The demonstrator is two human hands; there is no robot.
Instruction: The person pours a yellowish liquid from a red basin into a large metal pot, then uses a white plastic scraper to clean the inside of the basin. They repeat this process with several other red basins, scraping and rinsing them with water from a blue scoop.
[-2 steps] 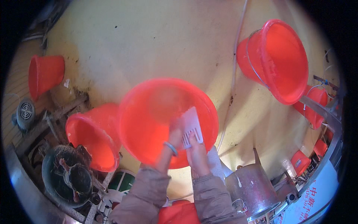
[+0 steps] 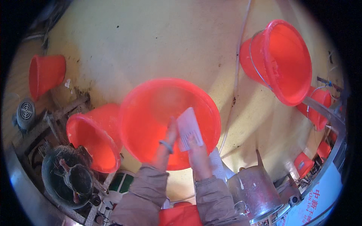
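Note:
A flat white slotted scraper is gripped at its lower end by my right hand, the thumb lying over its slots. It tilts upward above the wide red tub. My left hand, with a pale bangle at the wrist, is held edge-on just left of the scraper, slightly apart from it. Its fingers look stretched out, though motion blurs them. Inside the tub is a blurred brownish patch; I cannot make out what it is.
A red bucket lies tipped left of the tub, beside a dark green pan. Another red bucket is at far left. A large red bucket lies tipped at upper right. A metal pot stands lower right; a hose crosses the floor.
My left hand has drawn off the scraper and shifted slightly left. The scraper has tilted a little to the left in my right hand.

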